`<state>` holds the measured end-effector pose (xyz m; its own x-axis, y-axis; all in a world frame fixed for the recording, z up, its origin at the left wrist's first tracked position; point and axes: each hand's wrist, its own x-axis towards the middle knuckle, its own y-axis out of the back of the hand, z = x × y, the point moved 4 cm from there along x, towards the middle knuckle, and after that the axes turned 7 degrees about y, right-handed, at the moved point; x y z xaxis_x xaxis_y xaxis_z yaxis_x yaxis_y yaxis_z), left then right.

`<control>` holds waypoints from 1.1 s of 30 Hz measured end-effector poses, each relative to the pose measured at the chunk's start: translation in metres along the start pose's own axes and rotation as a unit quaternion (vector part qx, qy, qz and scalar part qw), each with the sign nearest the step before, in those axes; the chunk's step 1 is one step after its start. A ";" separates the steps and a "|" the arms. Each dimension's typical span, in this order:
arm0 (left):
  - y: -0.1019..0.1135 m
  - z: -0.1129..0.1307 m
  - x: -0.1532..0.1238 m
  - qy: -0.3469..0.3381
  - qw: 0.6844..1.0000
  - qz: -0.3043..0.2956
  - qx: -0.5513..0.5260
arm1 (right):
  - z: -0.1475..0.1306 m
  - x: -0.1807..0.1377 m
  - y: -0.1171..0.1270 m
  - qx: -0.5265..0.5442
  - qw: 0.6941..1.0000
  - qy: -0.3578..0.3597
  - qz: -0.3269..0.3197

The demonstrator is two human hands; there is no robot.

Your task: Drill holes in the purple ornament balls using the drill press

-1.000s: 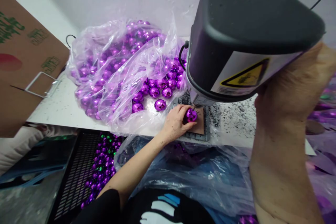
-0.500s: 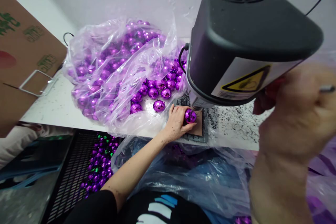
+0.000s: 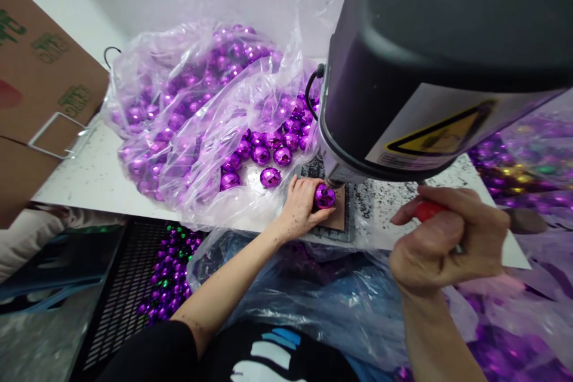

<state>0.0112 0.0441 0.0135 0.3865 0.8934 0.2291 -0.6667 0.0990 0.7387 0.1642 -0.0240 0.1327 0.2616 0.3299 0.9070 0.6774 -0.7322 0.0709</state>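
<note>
1. The left hand [image 3: 299, 206] pinches a purple ball [image 3: 324, 196] between thumb and fingers, holding it on a brown pad [image 3: 339, 218] right under the machine's [image 3: 430, 65] spindle. The fingertips sit beside the point where the tool meets the ball. If the ball rolls or the hand creeps inward, a finger could be nicked.

2. The right hand [image 3: 447, 245] is closed in a fist round a red-tipped lever [image 3: 425, 210], low at the right of the machine. Too hard a pull could crack the thin, faceted ball; a jerky one could make it skid off the pad.

3. The ball is round and glossy, so I judge the grip slippery. If it sits off-centre under the spindle, the tool may glance off its side rather than bite.

4. Black flecks [image 3: 394, 197] litter the counter [image 3: 102, 185] around the pad. Grit beneath the ball could tilt it.

5. Left of the hand, a clear bag [image 3: 192, 107] spills more purple balls toward the pad; the nearest loose ball [image 3: 270, 177] lies just beside the wrist. A knock from the forearm could send it rolling under the machine or off the edge.

6. Below the edge, a black crate [image 3: 129, 286] holds purple and green balls, and a blue plastic sheet [image 3: 340, 304] hangs over the lap. A dropped ball could land in either.

7. A carton [image 3: 40, 83] stands at the far left, well apart.
</note>
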 end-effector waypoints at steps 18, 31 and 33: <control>0.001 0.000 0.001 0.015 1.000 -0.020 0.003 | 0.010 -0.018 -0.005 0.014 0.999 0.037 0.035; 0.002 0.002 0.000 0.012 1.000 -0.016 -0.021 | 0.003 0.002 0.002 0.040 0.999 -0.003 0.024; 0.003 0.002 0.000 0.009 1.000 -0.010 -0.022 | -0.004 0.030 0.002 0.035 0.992 -0.116 -0.029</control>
<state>0.0107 0.0435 0.0165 0.3877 0.8992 0.2026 -0.6862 0.1348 0.7148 0.1705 -0.0186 0.1616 0.3669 0.5050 0.7813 0.7403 -0.6671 0.0836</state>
